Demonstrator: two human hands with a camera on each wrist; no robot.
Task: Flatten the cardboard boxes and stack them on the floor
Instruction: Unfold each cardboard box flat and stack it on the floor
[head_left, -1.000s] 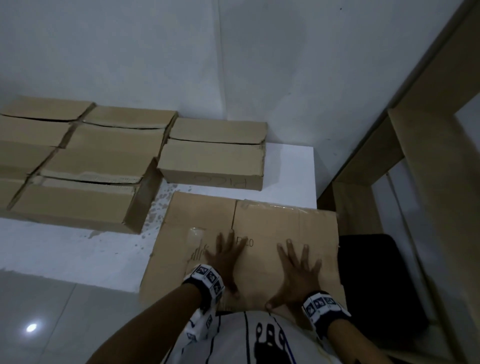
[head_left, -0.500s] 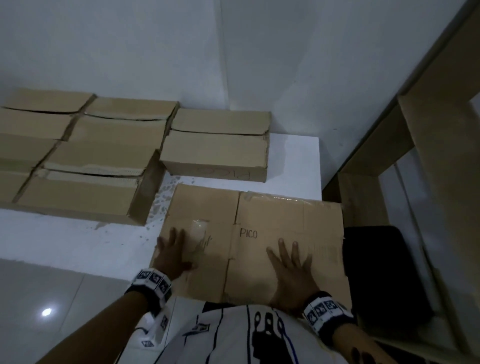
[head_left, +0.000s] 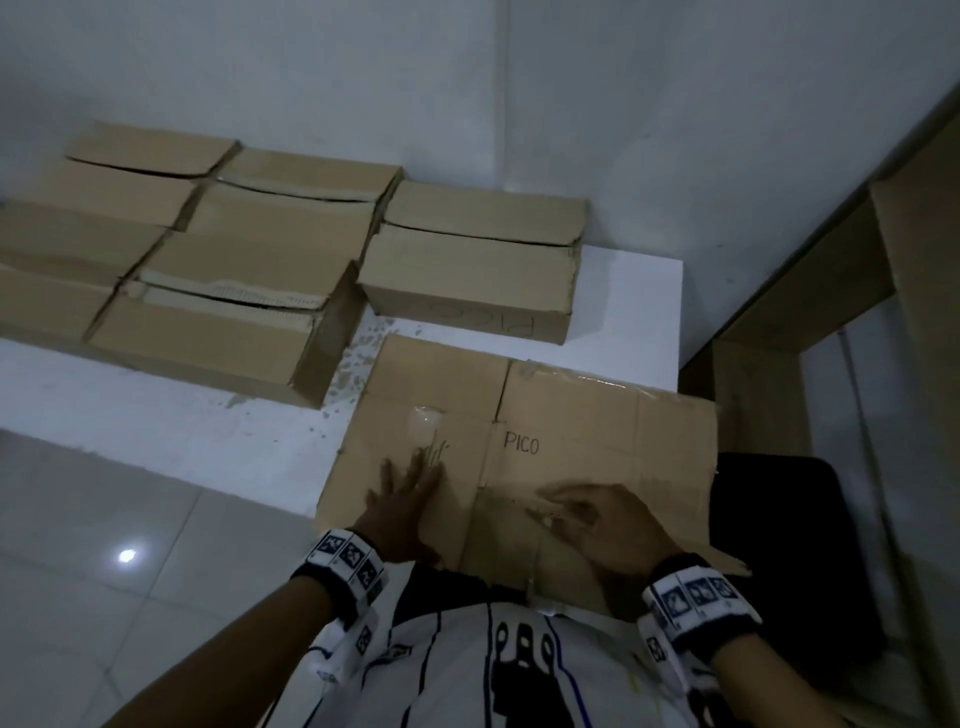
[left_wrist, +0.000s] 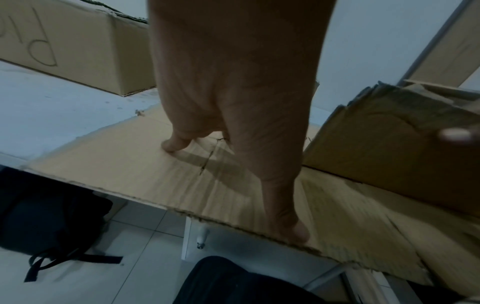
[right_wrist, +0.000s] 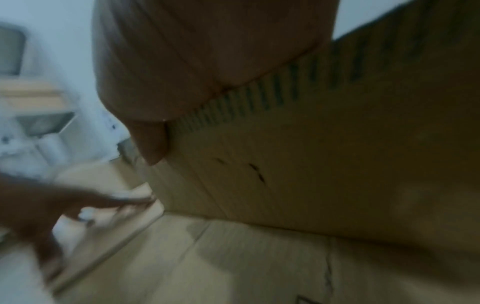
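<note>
A flattened cardboard box (head_left: 571, 431) marked PICO lies on the near right corner of the white table (head_left: 156, 410) and overhangs its edge. My left hand (head_left: 410, 499) presses flat on the box's left half, fingers straight; in the left wrist view its fingertips (left_wrist: 171, 146) touch the cardboard (left_wrist: 145, 170). My right hand (head_left: 597, 519) is at the near middle flap and blurred. The wrist views show that flap (left_wrist: 389, 144) raised, with my thumb (right_wrist: 150, 142) on one face of the flap (right_wrist: 337, 144) and a fingertip on the other.
Several closed cardboard boxes (head_left: 467, 270) (head_left: 218, 312) stand in rows at the back of the table against the wall. A wooden shelf unit (head_left: 831, 260) rises at the right. A black seat (head_left: 779, 509) sits beside me, and a black bag (left_wrist: 46, 209) lies on the tiled floor (head_left: 104, 571).
My left hand slid from the box's left edge toward its middle. My right hand stopped pressing flat and now lifts the near flap.
</note>
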